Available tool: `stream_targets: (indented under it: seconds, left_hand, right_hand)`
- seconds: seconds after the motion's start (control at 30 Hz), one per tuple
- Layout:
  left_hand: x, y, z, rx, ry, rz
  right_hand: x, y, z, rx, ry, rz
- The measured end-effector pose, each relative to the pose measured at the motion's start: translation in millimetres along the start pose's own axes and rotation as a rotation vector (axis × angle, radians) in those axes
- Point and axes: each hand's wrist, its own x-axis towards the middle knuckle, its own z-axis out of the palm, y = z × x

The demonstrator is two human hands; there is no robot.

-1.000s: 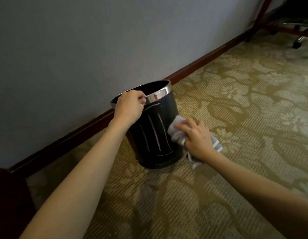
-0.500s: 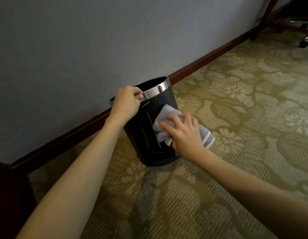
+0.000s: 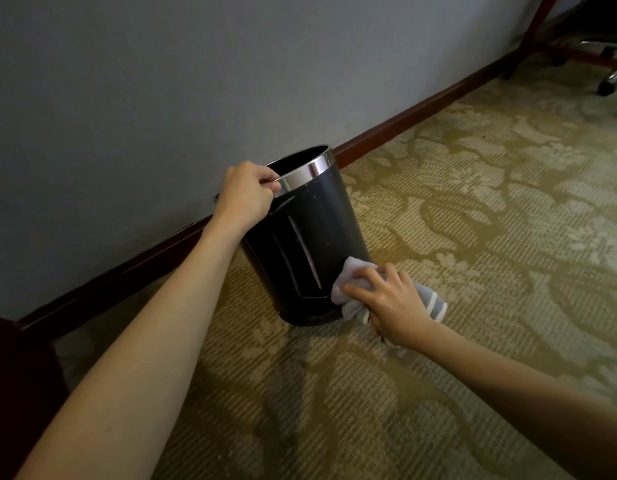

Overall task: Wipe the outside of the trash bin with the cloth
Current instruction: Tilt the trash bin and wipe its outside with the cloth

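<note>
The trash bin (image 3: 310, 244) is the thing to look at, so every place here is told from it: it stands on the carpet (image 3: 473, 237) just in front of the wall (image 3: 161, 81), and its top tips a little toward the wall. The left hand (image 3: 246, 194) is at the shiny top rim of the bin, with its fingers curled over the edge and holding it tight. The right hand (image 3: 392, 301) is down low at the bottom right of the bin, near the carpet, and its fingers lie bent over the bunched cloth (image 3: 352, 289) and push it against the black side. One striped end of the cloth sticks out past the hand, away from the bin. Half a second ago the cloth was higher, near the middle of the bin's side, so it has slid down to the bottom. 1 second ago it was low too, so the hand seems to rub up and down. That looks like this front part is getting clean from top to bottom. The side of the bin next to the wall is hidden, so I cannot tell if it is wiped. I think the bin must turn soon so the cloth can reach the rest
</note>
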Motion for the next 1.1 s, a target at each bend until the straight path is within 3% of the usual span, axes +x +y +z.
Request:
stream_targets:
  seconds: [0.27, 0.47, 0.63, 0.9, 1.0, 1.1]
  left_hand:
    - [-8, 14, 1, 0.057, -0.005, 0.035]
    - [-4, 13, -7, 0.085, -0.063, 0.012]
    - [-4, 11, -6, 0.047, -0.040, 0.012]
    - [-5, 14, 0, 0.020, -0.055, 0.010]
    - [-6, 16, 1, 0.003, -0.066, 0.004]
    - [-8, 19, 2, -0.010, -0.070, 0.004]
  right_hand:
    - [75, -14, -62, 0.182, 0.333, 0.175]
    - [79, -37, -58, 0.039, 0.414, 0.152]
    - [59, -35, -34, -0.161, 0.334, -0.058]
    - [-6, -18, 19, -0.139, 0.072, -0.253]
    - [-19, -9, 23, -0.131, -0.051, -0.288]
    - [-13, -8, 16, -0.077, -0.057, -0.238]
